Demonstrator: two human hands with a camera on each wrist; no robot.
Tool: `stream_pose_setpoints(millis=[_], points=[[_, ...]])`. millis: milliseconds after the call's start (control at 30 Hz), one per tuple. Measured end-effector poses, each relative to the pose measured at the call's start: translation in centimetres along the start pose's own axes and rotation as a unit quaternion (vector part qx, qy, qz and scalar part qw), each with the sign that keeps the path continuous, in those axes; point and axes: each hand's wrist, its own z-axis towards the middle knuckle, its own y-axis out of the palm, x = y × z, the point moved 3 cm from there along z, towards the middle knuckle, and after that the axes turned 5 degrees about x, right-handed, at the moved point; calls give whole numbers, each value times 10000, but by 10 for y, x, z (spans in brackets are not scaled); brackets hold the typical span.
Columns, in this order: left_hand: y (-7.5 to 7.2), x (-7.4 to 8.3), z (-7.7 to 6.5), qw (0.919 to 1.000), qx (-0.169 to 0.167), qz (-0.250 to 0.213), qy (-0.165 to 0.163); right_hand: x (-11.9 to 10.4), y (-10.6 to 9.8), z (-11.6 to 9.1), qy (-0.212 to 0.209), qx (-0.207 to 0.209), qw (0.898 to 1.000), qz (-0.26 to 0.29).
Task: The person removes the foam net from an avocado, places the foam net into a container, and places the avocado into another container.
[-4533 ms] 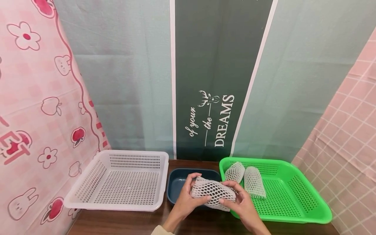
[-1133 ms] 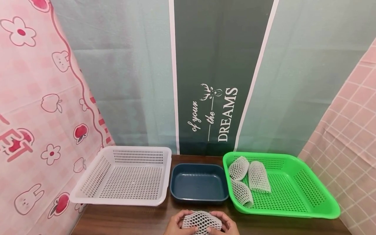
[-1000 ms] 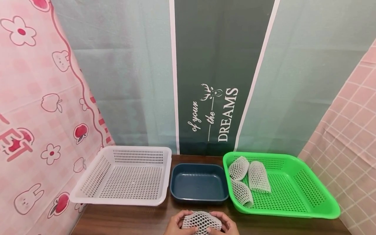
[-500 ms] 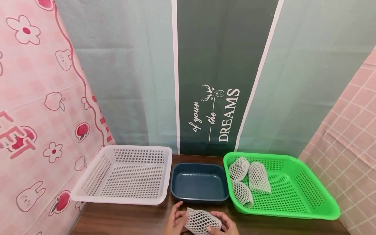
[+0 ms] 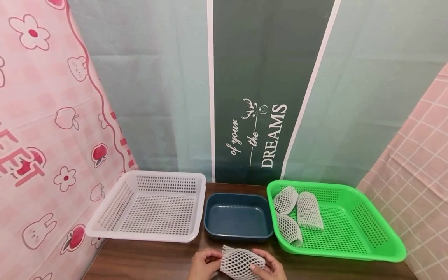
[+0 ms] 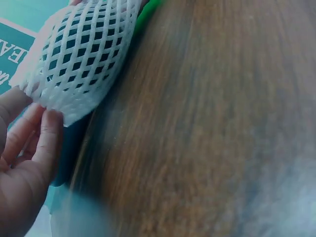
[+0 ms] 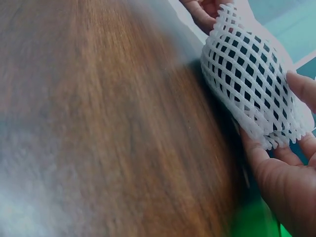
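Note:
A white foam net sleeve point(image 5: 241, 264) lies crosswise between my two hands near the front of the table, with dark showing through its mesh. My left hand point(image 5: 204, 264) pinches its narrowed left end between thumb and fingers; the left wrist view shows the fingertips point(image 6: 52, 121) at the mesh edge. At the other end, my right hand point(image 5: 269, 266) grips the sleeve, thumb on the near side and fingers behind. In the right wrist view the sleeve point(image 7: 252, 74) bulges in the middle. Three similar net sleeves point(image 5: 309, 212) lie at the left side of the green basket point(image 5: 350, 252).
A dark blue tub point(image 5: 238, 236) stands just beyond my hands, with a white perforated basket point(image 5: 140, 236) to its left and the green basket to its right. All are on a brown wooden table point(image 5: 147, 260). Printed cloths hang behind and at both sides.
A third sleeve has come to lie in the green basket since the earliest frame. My left hand lifted off the held sleeve, then took its left end, while my right hand kept its grip.

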Motion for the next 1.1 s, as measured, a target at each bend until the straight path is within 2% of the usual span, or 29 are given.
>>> stream_pose_setpoints(millis=[167,233,333,400,500,567,600,733,900,1000,1100], points=[[0,-1,0,9992,177,294,-216,1,-2,0,115,97,9999,-78],[0,1,1,9996,121,167,-198,1,-2,0,134,119,9998,-102],[2,9,1,9991,-253,-317,-113,-1,-3,0,126,92,9998,-104],[4,14,0,9961,-551,-688,-83,-3,-2,-1,113,52,9999,-62],[8,11,2,9914,-925,-923,-106,-4,-2,-1,99,-26,9999,5],[11,3,3,9889,-1080,-1000,-205,-4,-1,-1,99,-49,9999,16],[13,-2,4,9887,-1128,-951,-268,-3,-1,-1,96,-55,9999,13],[17,-3,4,9899,-1210,-658,-331,-3,-1,0,44,-54,10000,5],[21,-1,6,9919,-1239,83,-268,-2,-1,0,56,-50,10000,-1],[23,1,6,9896,-1298,576,-213,-1,-1,0,59,-27,10000,-18],[24,1,7,9858,-1293,1031,-293,0,-1,0,22,-15,10000,-16]])
